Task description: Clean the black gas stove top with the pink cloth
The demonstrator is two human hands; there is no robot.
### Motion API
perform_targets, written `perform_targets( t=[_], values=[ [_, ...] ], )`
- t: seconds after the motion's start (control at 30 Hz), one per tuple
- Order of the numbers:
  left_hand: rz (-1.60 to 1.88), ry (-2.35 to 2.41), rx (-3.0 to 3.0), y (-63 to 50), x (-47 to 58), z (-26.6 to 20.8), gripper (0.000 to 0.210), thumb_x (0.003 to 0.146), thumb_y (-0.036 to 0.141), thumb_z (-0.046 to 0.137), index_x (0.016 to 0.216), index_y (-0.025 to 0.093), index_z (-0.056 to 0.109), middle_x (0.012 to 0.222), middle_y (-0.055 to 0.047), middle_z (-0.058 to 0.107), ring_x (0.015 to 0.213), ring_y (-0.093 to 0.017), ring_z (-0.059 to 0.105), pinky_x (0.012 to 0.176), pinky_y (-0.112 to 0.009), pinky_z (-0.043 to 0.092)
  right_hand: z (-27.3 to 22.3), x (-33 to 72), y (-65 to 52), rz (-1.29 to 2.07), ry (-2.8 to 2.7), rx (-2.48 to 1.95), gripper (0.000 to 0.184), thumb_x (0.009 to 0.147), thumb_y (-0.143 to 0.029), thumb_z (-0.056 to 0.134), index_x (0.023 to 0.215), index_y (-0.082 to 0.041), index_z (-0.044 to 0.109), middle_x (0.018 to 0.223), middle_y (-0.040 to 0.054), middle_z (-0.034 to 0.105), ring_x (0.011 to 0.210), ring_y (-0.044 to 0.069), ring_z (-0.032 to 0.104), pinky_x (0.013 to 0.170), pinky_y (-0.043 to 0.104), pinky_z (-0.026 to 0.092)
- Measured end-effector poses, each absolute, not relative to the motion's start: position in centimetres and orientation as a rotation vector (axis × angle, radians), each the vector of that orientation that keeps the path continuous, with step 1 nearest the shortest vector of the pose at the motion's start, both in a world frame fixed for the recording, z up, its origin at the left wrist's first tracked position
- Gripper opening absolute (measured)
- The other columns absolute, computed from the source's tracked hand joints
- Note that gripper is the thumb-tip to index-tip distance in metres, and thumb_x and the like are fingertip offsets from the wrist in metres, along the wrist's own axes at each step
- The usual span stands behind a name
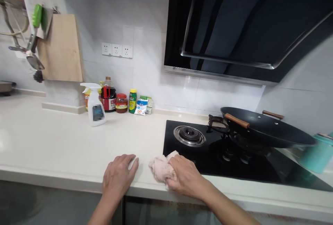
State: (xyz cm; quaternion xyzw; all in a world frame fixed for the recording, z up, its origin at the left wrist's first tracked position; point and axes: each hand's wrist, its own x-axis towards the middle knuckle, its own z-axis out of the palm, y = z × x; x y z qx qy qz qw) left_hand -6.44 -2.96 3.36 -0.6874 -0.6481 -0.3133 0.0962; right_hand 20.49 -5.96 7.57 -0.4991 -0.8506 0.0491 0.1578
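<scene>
A pale pink cloth (161, 168) lies bunched on the white countertop (135, 134), by the front left corner of the black gas stove (208, 162). My right hand (186, 176) is closed around the cloth's right side, its fingertips partly hidden by the folds. To the left, my left hand (119, 173) rests on the counter's front part with thumb and fingers apart, holding nothing. Farther back on the counter stands a white spray bottle (94, 105), upright, apart from both hands.
A black wok (260, 127) with wooden handles sits on the right burner; the left burner (189, 135) is bare. Sauce bottles, a red-lidded jar (121, 103) and packets line the wall. A range hood (234, 27) overhangs the stove. A turquoise container (316, 153) stands far right.
</scene>
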Motion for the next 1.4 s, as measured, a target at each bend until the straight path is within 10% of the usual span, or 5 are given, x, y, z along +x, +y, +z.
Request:
perform_targets(
  t=[0.33,0.5,0.8,1.13,1.4],
  values=[
    [-0.875,-1.954,-2.021,-3.5,-6.2,4.2,0.032,0.098,0.036,0.044,0.098,0.026,0.075,0.108,-0.004,0.077,0.107,-0.024,0.065,0.089,-0.036,0.044,8.7,26.3,-4.1,0.932,-1.825,-1.22,0.043,0.095,-0.054,0.042,0.118,-0.023,0.064,0.116,0.0044,0.069,0.106,0.022,0.063,0.091,0.035,0.047],
    [-0.845,-1.94,-2.035,-2.8,-6.9,3.6,0.033,0.096,0.035,0.044,0.097,0.028,0.076,0.106,-0.004,0.077,0.107,-0.023,0.066,0.093,-0.035,0.046,6.5,33.7,-1.1,0.462,-1.739,-1.397,0.031,0.082,-0.047,0.051,0.089,-0.021,0.066,0.1,0.0076,0.068,0.1,0.026,0.063,0.097,0.043,0.046],
    [-0.98,-1.946,-2.349,-2.1,-2.7,6.6,0.041,0.093,0.046,0.046,0.12,0.029,0.072,0.134,-0.007,0.067,0.128,-0.028,0.06,0.106,-0.045,0.045,2.7,39.1,-6.7,0.19,-1.68,-1.413,0.038,0.099,-0.051,0.038,0.101,-0.025,0.066,0.106,0.0067,0.068,0.098,0.022,0.063,0.091,0.037,0.047],
    [-0.266,-1.725,-3.022,-2.7,19.2,9.3,0.091,0.082,0.082,0.047,0.158,0.033,0.038,0.173,-0.011,0.011,0.155,-0.049,-0.002,0.115,-0.077,0.001,-0.3,42.4,-9.5,-0.306,-1.414,-1.555,0.046,0.101,-0.052,0.034,0.091,-0.022,0.067,0.101,0.0114,0.069,0.1,0.028,0.061,0.094,0.045,0.043],
    [-0.496,-1.267,-3.04,-6.3,23.7,6.2,0.067,0.095,0.067,0.033,0.151,0.034,0.046,0.166,-0.009,0.033,0.15,-0.042,0.027,0.117,-0.073,0.015,-0.7,44.6,-9.1,-0.015,-1.128,-1.588,0.056,0.097,-0.058,0.029,0.104,-0.02,0.07,0.12,0.0134,0.067,0.116,0.03,0.059,0.102,0.045,0.043]
  ],
)
